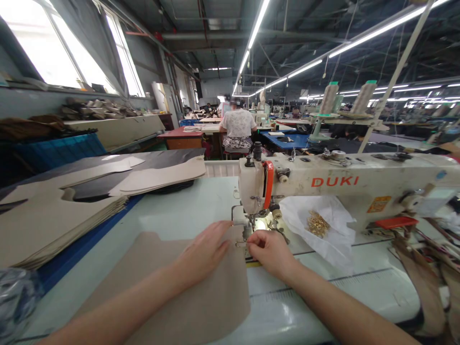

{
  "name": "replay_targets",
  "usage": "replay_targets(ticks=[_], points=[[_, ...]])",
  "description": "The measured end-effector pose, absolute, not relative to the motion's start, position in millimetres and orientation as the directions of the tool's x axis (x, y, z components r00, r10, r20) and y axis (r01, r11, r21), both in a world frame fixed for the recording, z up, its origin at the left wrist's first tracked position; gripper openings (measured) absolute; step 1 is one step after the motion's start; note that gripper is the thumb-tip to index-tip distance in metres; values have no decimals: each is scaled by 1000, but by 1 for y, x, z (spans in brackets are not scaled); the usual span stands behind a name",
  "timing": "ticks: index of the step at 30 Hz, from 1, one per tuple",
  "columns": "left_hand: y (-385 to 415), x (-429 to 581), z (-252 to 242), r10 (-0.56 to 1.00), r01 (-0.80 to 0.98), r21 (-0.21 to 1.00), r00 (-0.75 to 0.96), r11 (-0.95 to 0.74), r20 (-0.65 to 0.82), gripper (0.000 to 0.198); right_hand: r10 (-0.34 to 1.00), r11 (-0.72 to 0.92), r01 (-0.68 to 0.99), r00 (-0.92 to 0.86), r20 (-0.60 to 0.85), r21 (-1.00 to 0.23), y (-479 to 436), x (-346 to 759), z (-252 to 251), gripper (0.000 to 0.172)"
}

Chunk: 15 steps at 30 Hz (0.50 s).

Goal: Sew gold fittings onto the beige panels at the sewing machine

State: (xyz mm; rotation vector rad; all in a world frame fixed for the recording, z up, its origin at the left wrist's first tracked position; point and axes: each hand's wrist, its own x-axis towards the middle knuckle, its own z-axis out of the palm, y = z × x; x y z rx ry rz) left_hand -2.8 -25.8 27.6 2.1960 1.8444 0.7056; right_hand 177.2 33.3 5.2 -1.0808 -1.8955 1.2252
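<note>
My left hand (205, 253) lies flat on a large beige fabric panel (168, 292), its fingers stretched toward the sewing machine's needle area. My right hand (269, 249) is pinched at the panel's right edge, just in front of the presser foot (252, 221). A small gold-coloured metal piece (240, 244) sticks out to the left from its fingertips, over the panel. The white sewing machine (334, 179), marked DUKI, stands ahead with its lamp lit. Under its arm, a white bag (298, 215) holds a heap of small gold metal pieces (317, 224).
Stacked beige panels (64, 225) and dark pieces lie at the left. Thread cones (328, 99) stand behind the machine. Brown straps (424, 273) hang at the right. Crumpled clear plastic (17, 294) sits at the lower left. A seated person (237, 127) is farther ahead.
</note>
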Motion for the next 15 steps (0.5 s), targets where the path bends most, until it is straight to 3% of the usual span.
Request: replay_targets(ticks=[9,15], points=[[-44,3,-10,960,888,404,122,-220,253,50,794,-13,343,-567,-218,-939,56,165,13,17],[-37,5,-1,914,867,369,202,-334,352,33,738,-47,368,-614,-280,-929,65,159,15,20]])
